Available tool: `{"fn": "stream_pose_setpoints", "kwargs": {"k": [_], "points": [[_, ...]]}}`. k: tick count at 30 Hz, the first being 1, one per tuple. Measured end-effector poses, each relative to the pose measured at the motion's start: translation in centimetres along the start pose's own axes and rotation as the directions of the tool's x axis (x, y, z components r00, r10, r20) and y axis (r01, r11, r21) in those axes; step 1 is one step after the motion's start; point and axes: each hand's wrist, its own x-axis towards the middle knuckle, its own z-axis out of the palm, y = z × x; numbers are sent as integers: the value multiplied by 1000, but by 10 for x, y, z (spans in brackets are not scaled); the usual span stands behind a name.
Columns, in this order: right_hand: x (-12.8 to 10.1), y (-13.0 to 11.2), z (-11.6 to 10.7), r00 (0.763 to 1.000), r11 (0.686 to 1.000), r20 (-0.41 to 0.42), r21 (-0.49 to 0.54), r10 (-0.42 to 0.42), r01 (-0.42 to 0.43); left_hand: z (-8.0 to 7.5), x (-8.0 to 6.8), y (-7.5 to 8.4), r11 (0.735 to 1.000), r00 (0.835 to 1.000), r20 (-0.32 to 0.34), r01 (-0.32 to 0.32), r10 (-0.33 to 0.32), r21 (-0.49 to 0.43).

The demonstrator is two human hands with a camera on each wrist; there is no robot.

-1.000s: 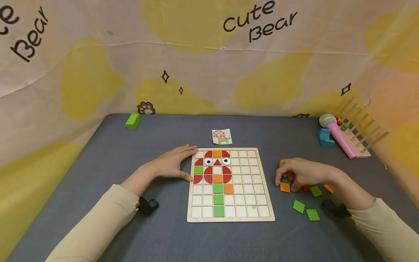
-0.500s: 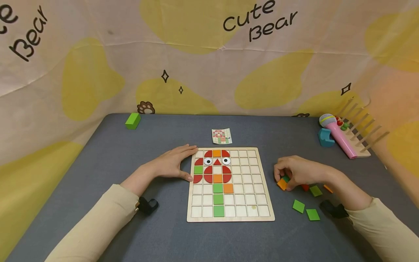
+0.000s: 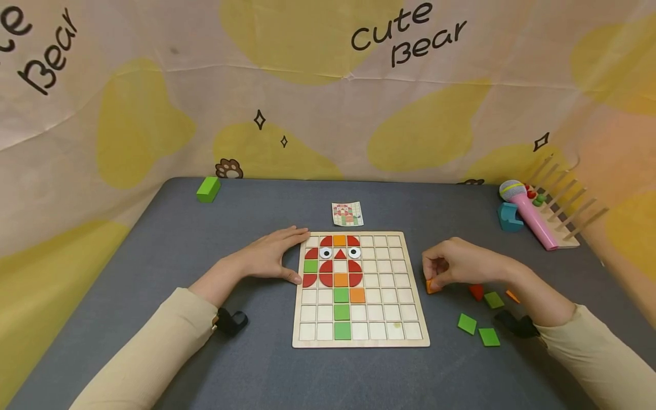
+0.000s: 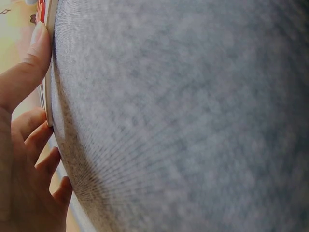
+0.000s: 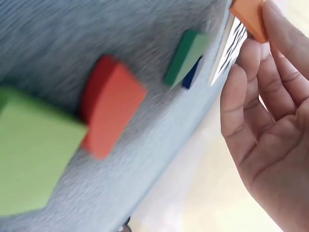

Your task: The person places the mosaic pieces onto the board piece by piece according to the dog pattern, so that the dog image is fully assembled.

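My right hand (image 3: 461,262) pinches an orange square tile (image 3: 430,287) just right of the wooden grid board (image 3: 376,312). In the right wrist view, thumb and fingertips grip that orange tile near the top edge. My left hand (image 3: 266,253) rests at the board's upper left edge, fingers extended and thumb touching the rim; the left wrist view shows the same contact. Red, orange and green pieces and two round eye tiles fill part of the grid's left half. Beside the right hand lie a red piece (image 3: 476,292) and several green tiles (image 3: 467,323).
A small picture card (image 3: 347,213) lies behind the board. At the back left stands a green block (image 3: 208,189). A pink toy microphone (image 3: 533,213), a blue block (image 3: 509,217) and a pegged wooden rack (image 3: 569,236) occupy the back right. A dark green piece (image 5: 186,58) shows in the right wrist view.
The right hand has picked the orange tile from the loose pieces and carried it slightly left, towards the board. My left hand has stayed at the board's edge.
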Motion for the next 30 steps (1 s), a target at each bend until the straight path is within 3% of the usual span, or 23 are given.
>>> {"fn": "stream_pose_setpoints", "kwargs": {"k": [12, 30], "points": [[23, -23, 15, 997, 998, -71, 60, -32, 36, 0, 1, 0, 1000, 1000, 0, -12, 12, 2], [57, -74, 53, 989, 994, -119, 61, -87, 94, 0, 1, -1, 1000, 1000, -2, -11, 11, 0]]}}
